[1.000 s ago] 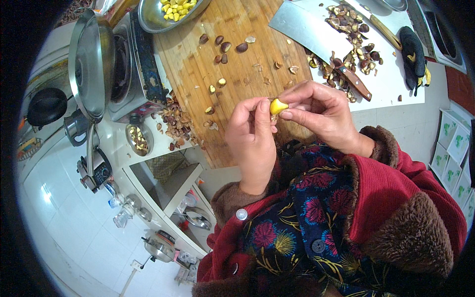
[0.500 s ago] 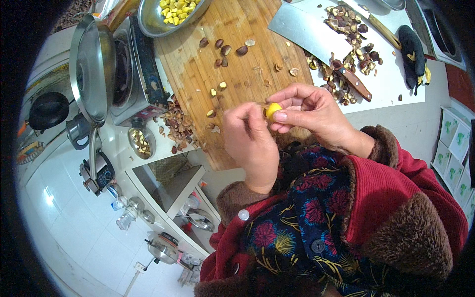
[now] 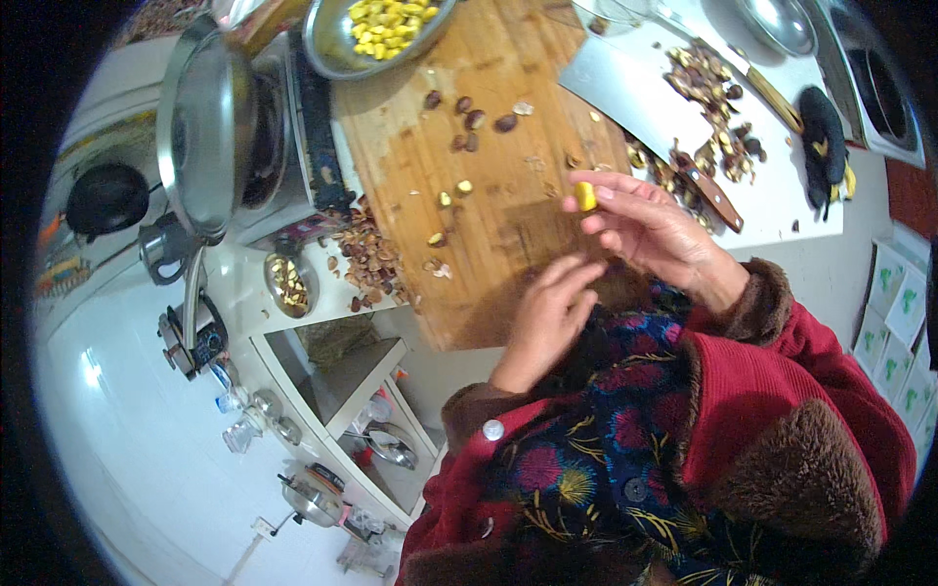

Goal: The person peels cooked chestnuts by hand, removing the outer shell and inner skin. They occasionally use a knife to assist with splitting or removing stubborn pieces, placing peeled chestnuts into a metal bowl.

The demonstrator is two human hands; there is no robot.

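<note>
My right hand (image 3: 653, 223) pinches a yellow peeled chestnut (image 3: 585, 196) between thumb and fingertips, above the right part of a wooden cutting board (image 3: 528, 49). Lower and to its left, over the board's near edge, my left hand (image 3: 552, 320) has its fingers stretched and loosely apart, with nothing seen in it. Several brown unpeeled chestnuts (image 3: 474, 119) lie farther back on the board. Nearer are a few small chestnuts with pale yellow faces (image 3: 464, 187). At the far left of the board, a metal bowl (image 3: 315, 44) holds many yellow peeled chestnuts.
A wide cleaver blade (image 3: 611, 83) lies at the board's right, near a wooden-handled knife (image 3: 713, 195) and piled shells (image 3: 728, 137). On the left are more brown shells (image 3: 376, 259), a small metal dish (image 3: 305, 293) of pieces and a stove with a large pan (image 3: 205, 127).
My hands have moved apart: the left dropped lower and opened, while the right moved right, keeping the peeled chestnut. The whole view has shifted slightly.
</note>
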